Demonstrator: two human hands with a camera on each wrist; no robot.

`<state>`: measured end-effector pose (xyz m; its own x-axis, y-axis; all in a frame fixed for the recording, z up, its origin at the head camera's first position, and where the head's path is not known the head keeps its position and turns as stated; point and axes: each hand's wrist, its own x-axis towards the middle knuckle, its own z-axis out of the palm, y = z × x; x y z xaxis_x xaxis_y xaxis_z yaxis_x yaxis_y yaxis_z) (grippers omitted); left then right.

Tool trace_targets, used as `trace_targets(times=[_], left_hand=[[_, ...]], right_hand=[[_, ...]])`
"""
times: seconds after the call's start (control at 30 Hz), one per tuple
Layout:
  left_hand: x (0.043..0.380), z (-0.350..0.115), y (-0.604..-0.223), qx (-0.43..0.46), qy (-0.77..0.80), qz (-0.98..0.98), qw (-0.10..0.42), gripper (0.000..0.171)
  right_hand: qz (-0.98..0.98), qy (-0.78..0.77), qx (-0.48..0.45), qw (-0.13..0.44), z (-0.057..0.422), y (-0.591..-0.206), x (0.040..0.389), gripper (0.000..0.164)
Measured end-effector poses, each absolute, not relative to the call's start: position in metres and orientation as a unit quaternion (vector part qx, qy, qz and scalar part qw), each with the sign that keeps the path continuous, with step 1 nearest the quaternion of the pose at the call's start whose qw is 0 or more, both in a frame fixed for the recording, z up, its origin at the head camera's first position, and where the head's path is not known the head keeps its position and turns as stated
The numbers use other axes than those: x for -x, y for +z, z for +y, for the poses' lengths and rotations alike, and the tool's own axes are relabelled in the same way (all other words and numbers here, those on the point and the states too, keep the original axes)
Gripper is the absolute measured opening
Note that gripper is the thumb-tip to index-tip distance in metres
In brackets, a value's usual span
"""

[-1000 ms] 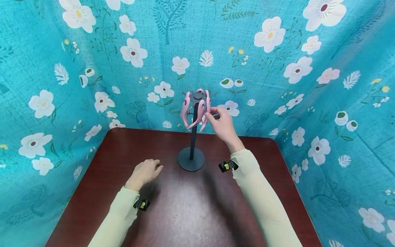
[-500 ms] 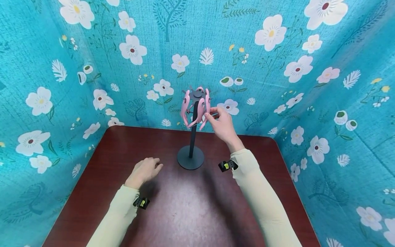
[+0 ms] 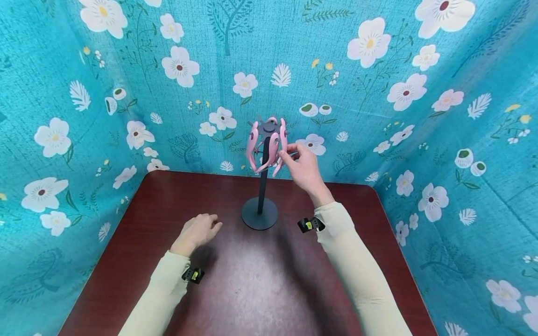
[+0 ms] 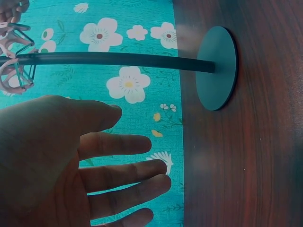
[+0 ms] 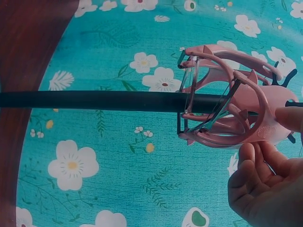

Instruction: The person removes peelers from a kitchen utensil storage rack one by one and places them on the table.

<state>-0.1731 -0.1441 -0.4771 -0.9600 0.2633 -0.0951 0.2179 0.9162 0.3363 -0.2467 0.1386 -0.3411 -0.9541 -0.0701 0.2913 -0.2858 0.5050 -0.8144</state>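
reddish-brown table (image 3: 248, 266), glossy | turquoise floral cloth (image 3: 269, 51) behind, left, right

stand (image 3: 262, 186): on desk (image 3: 260, 289), near far edge | peelers (image 3: 273, 148): around stand top | cloth (image 3: 269, 56): beyond far, left, right edges

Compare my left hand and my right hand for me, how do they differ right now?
Your right hand pinches a pink peeler between thumb and fingers, while your left hand holds nothing, its fingers relaxed. Your right hand is raised beside the upper part of the black stand; your left hand hovers lower, over the table. Both arms have a pale sleeve and a black wrist device.
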Motion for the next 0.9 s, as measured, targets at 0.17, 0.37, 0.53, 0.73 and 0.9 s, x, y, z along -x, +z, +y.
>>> trace_targets(times=[0.17,0.37,0.53,0.73,0.9], left_hand=[[0.1732,-0.1435,-0.4773,-0.124,0.165,0.976,0.069,0.039],[0.1732,-0.1429,-0.4776,-0.128,0.162,0.976,0.064,0.038],[0.1738,-0.1429,-0.4781,-0.128,0.165,0.976,0.060,0.038],[0.1739,-0.1424,-0.4784,-0.129,0.167,0.976,0.062,0.038],[0.1732,-0.1424,-0.4799,-0.128,0.169,0.975,0.064,0.038]], right_hand=[[-0.861,0.482,-0.108,0.118,0.1391,-0.3399,0.2458,0.034],[-0.861,0.483,-0.106,0.117,0.1407,-0.3414,0.2454,0.033],[-0.860,0.484,-0.106,0.122,0.1406,-0.3401,0.2447,0.033],[-0.860,0.483,-0.102,0.129,0.1413,-0.3373,0.2438,0.032],[-0.859,0.485,-0.097,0.134,0.1413,-0.3366,0.2430,0.030]])
